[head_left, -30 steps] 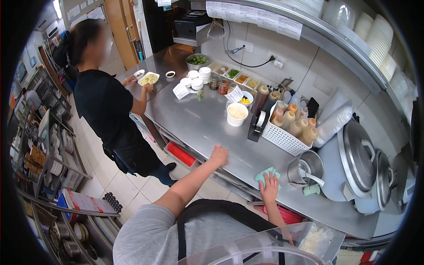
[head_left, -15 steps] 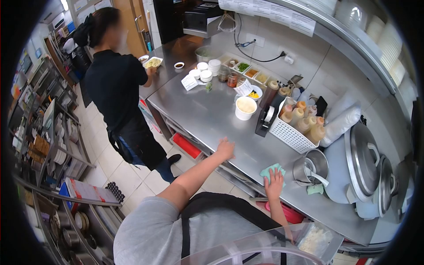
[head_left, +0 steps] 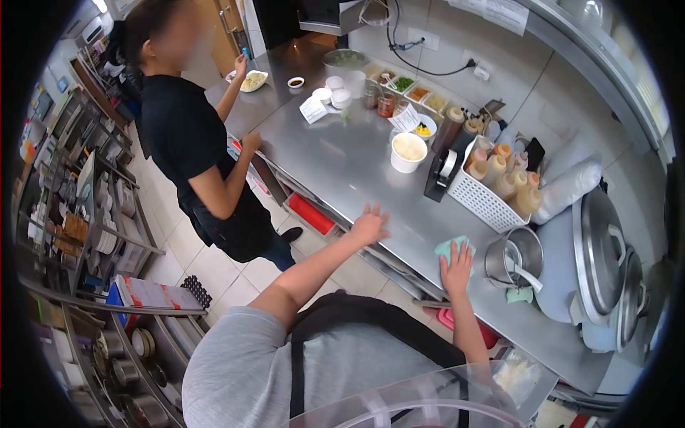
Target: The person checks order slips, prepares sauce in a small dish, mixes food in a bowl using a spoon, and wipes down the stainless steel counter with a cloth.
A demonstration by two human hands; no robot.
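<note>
My left hand (head_left: 369, 225) rests at the front edge of the steel counter (head_left: 335, 182), its fingers spread and nothing in them. Farther right, my right hand (head_left: 457, 272) lies flat on a pale green cloth (head_left: 448, 250), fingers stretched out. Part of the cloth is hidden beneath the palm. To the right of that hand stands a metal pot (head_left: 531, 246) with a light-coloured handle across it, and a small green sponge (head_left: 519, 294) lies by its base. A white tub (head_left: 409, 158) with pale contents sits beyond my hands, beside a black tape dispenser (head_left: 437, 180).
A white basket (head_left: 489, 203) of squeeze bottles stands near the wall, with large lidded pots (head_left: 603, 250) to its right. Topping containers (head_left: 403, 84) line the back. At left a co-worker in black (head_left: 187, 135) stands by a bowl of food (head_left: 254, 81).
The view has shifted slightly. The co-worker has raised one hand above the bowl and brought the other arm to the counter edge. My hands stay in about the same places.
</note>
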